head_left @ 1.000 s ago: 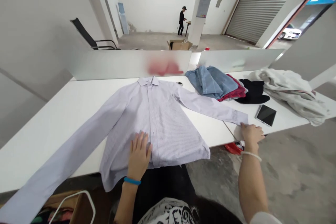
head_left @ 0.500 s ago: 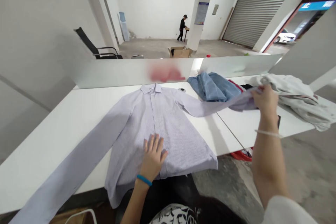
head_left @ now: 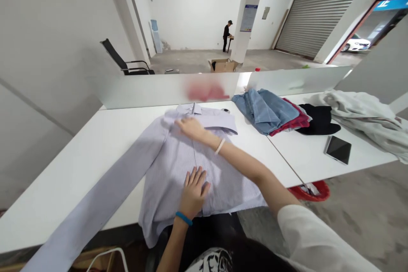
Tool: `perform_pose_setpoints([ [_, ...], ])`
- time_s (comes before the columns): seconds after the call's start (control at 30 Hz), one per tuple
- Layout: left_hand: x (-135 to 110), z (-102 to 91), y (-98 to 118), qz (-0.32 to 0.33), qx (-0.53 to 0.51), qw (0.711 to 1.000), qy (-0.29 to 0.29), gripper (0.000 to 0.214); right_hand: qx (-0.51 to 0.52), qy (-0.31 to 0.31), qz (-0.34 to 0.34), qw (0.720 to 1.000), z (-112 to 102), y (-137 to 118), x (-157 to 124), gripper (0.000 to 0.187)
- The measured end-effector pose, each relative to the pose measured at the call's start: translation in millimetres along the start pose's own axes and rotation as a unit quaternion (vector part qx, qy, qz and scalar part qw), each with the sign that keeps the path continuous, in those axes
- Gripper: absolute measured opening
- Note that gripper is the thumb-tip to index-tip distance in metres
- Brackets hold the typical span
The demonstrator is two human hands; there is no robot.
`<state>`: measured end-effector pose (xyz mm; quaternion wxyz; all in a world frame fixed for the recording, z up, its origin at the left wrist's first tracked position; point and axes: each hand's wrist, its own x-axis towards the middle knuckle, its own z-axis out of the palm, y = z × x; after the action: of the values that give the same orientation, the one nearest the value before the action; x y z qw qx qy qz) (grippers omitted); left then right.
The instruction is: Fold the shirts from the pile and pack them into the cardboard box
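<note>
A pale lilac striped shirt (head_left: 165,165) lies front up on the white table (head_left: 73,157). Its right sleeve (head_left: 216,121) is folded across the chest, just below the collar. My right hand (head_left: 188,127) rests on that sleeve's cuff end near the left shoulder, fingers closed on the fabric. My left hand (head_left: 194,191) lies flat and open on the lower front of the shirt, a blue band on its wrist. The left sleeve (head_left: 92,204) stretches out and hangs over the table's near edge.
Folded blue, red and black clothes (head_left: 274,112) lie to the right, with a grey-white garment (head_left: 363,114) and a dark tablet (head_left: 338,149) beyond. A frosted divider (head_left: 143,89) runs along the table's back. A red bin (head_left: 314,189) sits below. A person (head_left: 227,36) stands far off.
My right hand lifted the right sleeve's cuff from the table edge, carried it up and leftward, and laid the sleeve across the chest. My left hand stayed pressed on the shirt.
</note>
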<state>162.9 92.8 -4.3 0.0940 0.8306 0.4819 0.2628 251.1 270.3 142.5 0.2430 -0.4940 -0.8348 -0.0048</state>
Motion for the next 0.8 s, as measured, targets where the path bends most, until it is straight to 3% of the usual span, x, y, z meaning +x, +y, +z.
perform_pose_setpoints([
  [0.1,11,-15.7,-21,-0.101,-0.139,0.985,0.018,0.036,-0.013,-0.077,-0.087,0.993,60,-2,-54,0.025],
  [0.17,30,-29.5,-41,-0.18,-0.165,0.969,0.039,0.033,-0.004,-0.088,-0.093,0.992,79,9,-85,0.019],
  [0.33,101,-53.7,-88,-0.302,0.006,0.949,0.088,0.041,0.044,-0.068,-0.054,0.995,78,37,-123,0.023],
  [0.47,140,-56.8,-112,-0.405,0.054,0.91,0.073,0.052,0.054,-0.066,-0.033,0.996,77,45,-136,0.028],
  [0.6,151,-57.0,-126,-0.401,0.06,0.912,0.061,0.032,0.031,-0.078,-0.032,0.996,86,45,-146,0.038],
  [0.7,154,-59.9,-129,-0.359,0.056,0.928,0.083,0.018,0.013,-0.098,-0.026,0.995,89,41,-147,0.042],
  [0.8,159,-65.5,-129,-0.31,0.03,0.943,0.117,0.018,0.01,-0.097,-0.05,0.994,89,33,-142,0.043],
])
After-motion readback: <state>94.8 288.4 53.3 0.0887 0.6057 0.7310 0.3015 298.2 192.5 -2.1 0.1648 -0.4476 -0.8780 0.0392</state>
